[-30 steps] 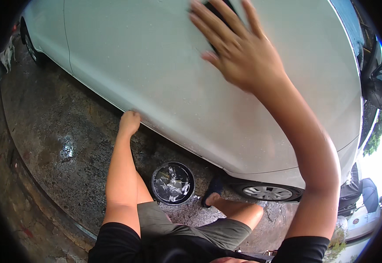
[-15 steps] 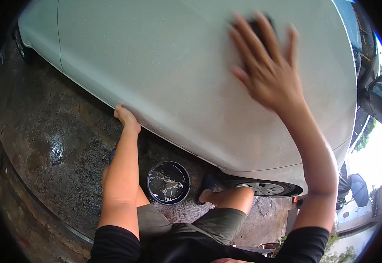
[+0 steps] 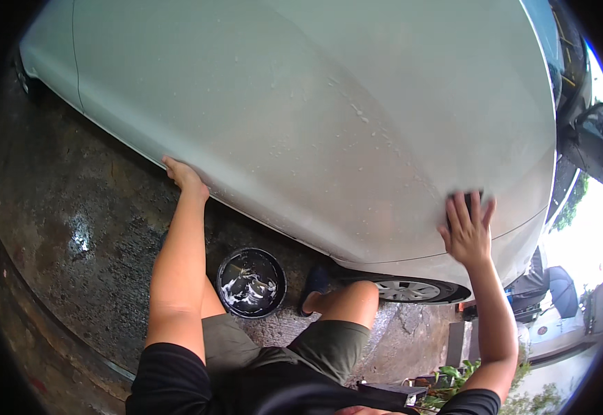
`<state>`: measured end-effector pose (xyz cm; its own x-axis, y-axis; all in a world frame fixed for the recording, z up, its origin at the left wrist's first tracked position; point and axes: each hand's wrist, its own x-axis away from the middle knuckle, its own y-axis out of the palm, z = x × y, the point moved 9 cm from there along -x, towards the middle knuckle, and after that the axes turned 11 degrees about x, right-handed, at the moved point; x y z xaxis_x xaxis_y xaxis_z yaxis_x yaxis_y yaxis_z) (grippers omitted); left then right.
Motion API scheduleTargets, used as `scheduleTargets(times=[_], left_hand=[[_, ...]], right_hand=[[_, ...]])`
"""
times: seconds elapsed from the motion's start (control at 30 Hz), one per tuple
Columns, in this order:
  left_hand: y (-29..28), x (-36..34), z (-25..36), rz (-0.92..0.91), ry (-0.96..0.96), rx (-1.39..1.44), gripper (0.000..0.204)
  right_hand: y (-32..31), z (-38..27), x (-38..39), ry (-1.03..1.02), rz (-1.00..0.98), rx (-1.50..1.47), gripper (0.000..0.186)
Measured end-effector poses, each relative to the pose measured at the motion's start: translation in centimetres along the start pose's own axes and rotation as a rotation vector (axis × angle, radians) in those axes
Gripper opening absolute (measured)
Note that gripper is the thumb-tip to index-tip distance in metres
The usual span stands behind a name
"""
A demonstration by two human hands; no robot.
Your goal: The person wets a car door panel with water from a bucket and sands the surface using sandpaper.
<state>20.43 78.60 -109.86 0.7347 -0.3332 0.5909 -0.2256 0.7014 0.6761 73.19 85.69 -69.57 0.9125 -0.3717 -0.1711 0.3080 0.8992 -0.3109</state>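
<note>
Two hands are working at pale car [image 3: 260,117]. Right hand [image 3: 468,238] is pressing dark pad [image 3: 468,200] against side panel, above wheel [image 3: 412,290], fingers spreading flat across pad. Left hand [image 3: 187,178] is resting at car's lower edge; cannot tell whether fingers are gripping. Wiping seems to be step in hand; next move probably calling for even, flat pressure. Sudsy bucket [image 3: 222,296] is standing on wet floor [image 3: 108,187].
</note>
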Motion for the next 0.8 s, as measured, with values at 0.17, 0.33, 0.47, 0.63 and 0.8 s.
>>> scheduleTargets(times=[0.17, 0.33, 0.47, 0.63, 0.8], left_hand=[[0.6, 2.4, 0.0, 0.035, -0.016, -0.074, 0.086], [0.2, 1.2, 0.9, 0.051, 0.080, -0.070, 0.090], [-0.4, 2.0, 0.5, 0.110, 0.032, -0.170, 0.088], [-1.1, -1.4, 2.6, 0.052, 0.086, -0.036, 0.088], [0.7, 0.8, 0.5, -0.048, 0.058, -0.028, 0.088]], right_hand=[[-3.7, -1.0, -5.5, 0.007, 0.021, 0.019, 0.070], [-18.2, -4.5, -27.2, -0.009, 0.341, -0.089, 0.074], [-22.0, -4.9, -31.4, -0.175, 0.496, -0.129, 0.068], [-12.6, -3.2, -18.4, -0.022, 0.205, -0.102, 0.072], [2.0, 0.3, 3.1, 0.081, -0.012, 0.011, 0.069]])
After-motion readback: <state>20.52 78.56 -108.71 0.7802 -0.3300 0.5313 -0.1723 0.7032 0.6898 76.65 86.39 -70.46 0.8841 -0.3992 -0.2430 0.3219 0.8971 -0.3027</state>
